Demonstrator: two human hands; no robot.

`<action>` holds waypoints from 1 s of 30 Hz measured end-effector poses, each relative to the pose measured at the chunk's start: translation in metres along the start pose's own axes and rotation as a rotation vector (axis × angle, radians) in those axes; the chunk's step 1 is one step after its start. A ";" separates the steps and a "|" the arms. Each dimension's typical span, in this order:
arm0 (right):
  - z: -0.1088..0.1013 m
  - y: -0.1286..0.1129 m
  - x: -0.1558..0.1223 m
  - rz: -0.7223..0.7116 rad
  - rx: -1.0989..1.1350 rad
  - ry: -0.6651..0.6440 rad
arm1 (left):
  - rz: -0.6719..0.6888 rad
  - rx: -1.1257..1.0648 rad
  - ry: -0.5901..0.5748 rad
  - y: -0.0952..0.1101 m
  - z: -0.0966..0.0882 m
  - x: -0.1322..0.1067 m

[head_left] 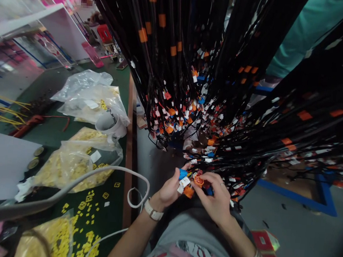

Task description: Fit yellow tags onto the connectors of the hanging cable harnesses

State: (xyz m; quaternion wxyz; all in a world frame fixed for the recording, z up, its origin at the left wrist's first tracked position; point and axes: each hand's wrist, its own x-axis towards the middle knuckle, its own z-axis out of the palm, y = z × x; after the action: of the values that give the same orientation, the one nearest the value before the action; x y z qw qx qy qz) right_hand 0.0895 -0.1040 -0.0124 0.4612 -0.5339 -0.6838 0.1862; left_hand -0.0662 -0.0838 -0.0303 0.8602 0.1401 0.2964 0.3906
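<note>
Pinched between the right hand's (217,199) thumb and fingers: an orange connector (198,180), down by the ends of the black cables (253,145).
Left hand (166,191) curls round a blue connector (182,174), white connector (184,181) beside it; to my eye, such crowded cables could snag and tug the orange piece loose.

two bare hands (168,191) (217,197), one wristwatch (153,211)

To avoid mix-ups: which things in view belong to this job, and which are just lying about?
Job, it seems:
orange connector, in the right hand
blue connector, at the left hand
hanging black cables

Apparently lying about:
white container
red box, lower right
</note>
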 end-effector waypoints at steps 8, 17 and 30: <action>0.002 0.000 -0.019 -0.161 0.024 -0.128 | -0.086 -0.201 -0.113 0.007 0.011 -0.005; 0.004 0.004 -0.017 -0.172 -0.140 -0.269 | -0.088 -0.189 -0.140 0.003 0.010 -0.006; -0.008 0.000 -0.007 -0.014 0.015 -0.262 | 0.351 0.595 0.175 0.008 0.001 -0.001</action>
State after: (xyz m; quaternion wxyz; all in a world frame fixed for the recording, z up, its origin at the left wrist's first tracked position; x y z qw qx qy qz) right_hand 0.0960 -0.1120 -0.0120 0.3732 -0.4968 -0.7405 0.2561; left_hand -0.0710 -0.0787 -0.0255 0.6729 0.3992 0.4411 0.4395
